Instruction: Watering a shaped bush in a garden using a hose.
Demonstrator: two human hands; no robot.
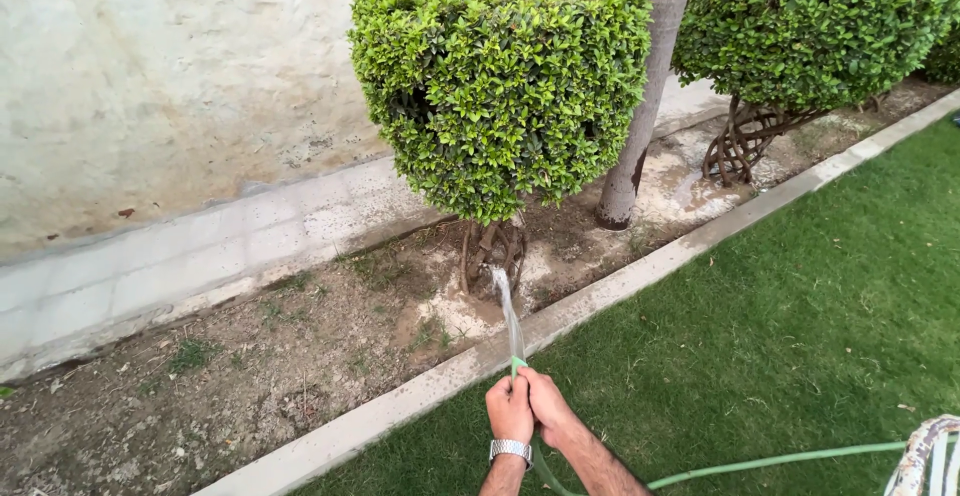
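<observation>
Both my hands grip the end of a thin green hose (780, 456) at the bottom centre. My left hand (509, 411), with a metal watch on its wrist, and my right hand (546, 403) close around the hose together. A stream of water (508, 311) shoots from the hose end toward the braided trunk (491, 248) of a trimmed, box-shaped green bush (500, 76). The soil at the trunk's base looks wet.
A concrete kerb (620, 286) separates the lawn (800, 326) from the soil bed (250, 366). A pale wall (150, 76) with a stone ledge runs behind. A bare tree trunk (640, 126) and a second trimmed bush (810, 26) stand to the right.
</observation>
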